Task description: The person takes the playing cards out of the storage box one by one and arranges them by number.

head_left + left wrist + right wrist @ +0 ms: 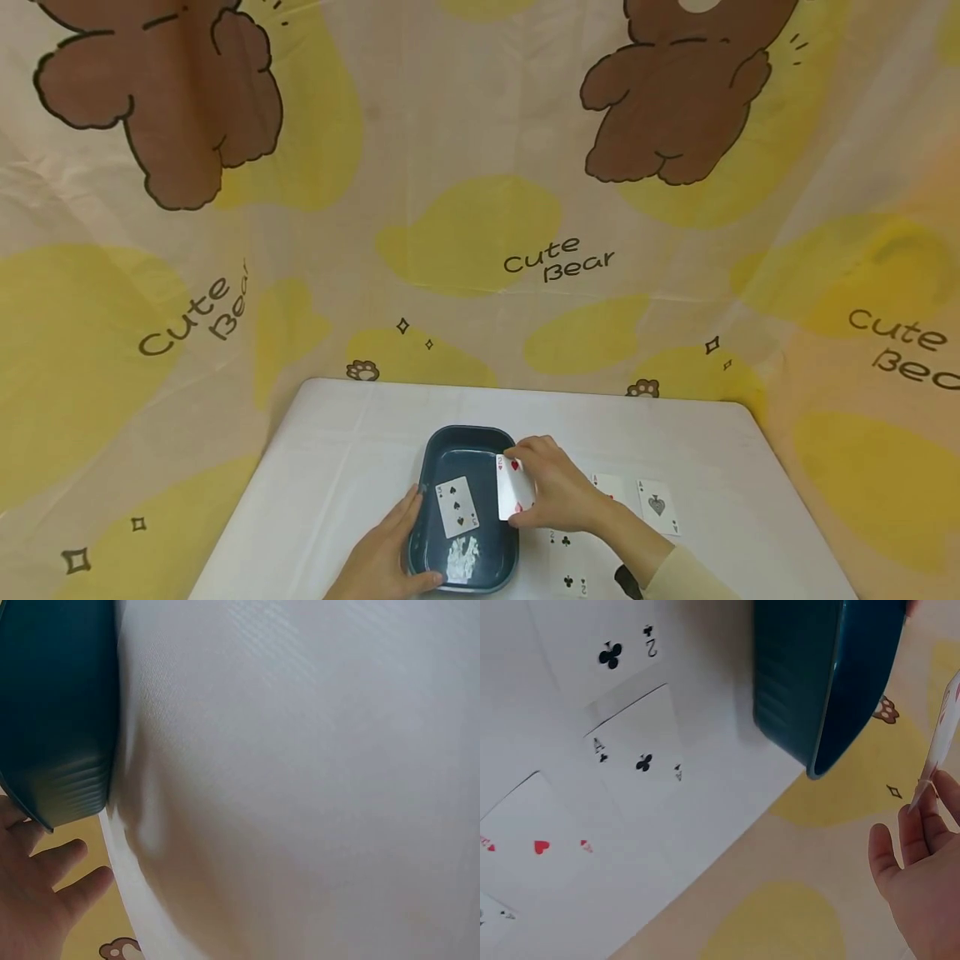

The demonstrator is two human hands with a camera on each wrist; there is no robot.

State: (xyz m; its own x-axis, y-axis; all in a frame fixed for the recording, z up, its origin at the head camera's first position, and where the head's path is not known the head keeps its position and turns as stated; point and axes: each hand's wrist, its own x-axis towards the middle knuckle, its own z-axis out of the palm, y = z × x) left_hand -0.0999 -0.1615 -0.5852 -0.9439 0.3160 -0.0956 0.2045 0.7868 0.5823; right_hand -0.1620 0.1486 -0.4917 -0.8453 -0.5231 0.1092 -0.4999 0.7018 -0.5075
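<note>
My right hand (558,485) pinches a two of hearts (512,493) between thumb and fingers, upright over the right side of a dark blue tray (480,546). In the right wrist view that card (943,724) appears edge-on at the fingertips. A spade card with three pips (457,507) lies face up inside the tray. My left hand (386,546) rests against the tray's left side, its thumb at the near rim. The left wrist view shows those fingers (64,862) fairly straight and spread by the tray wall (60,712).
Right of the tray, on the white table (360,433), lie a two of clubs (567,554), an ace of hearts (609,486) and an ace of spades (658,506). An ace of clubs (641,750) shows in the right wrist view. Behind hangs a bear-print cloth (465,233).
</note>
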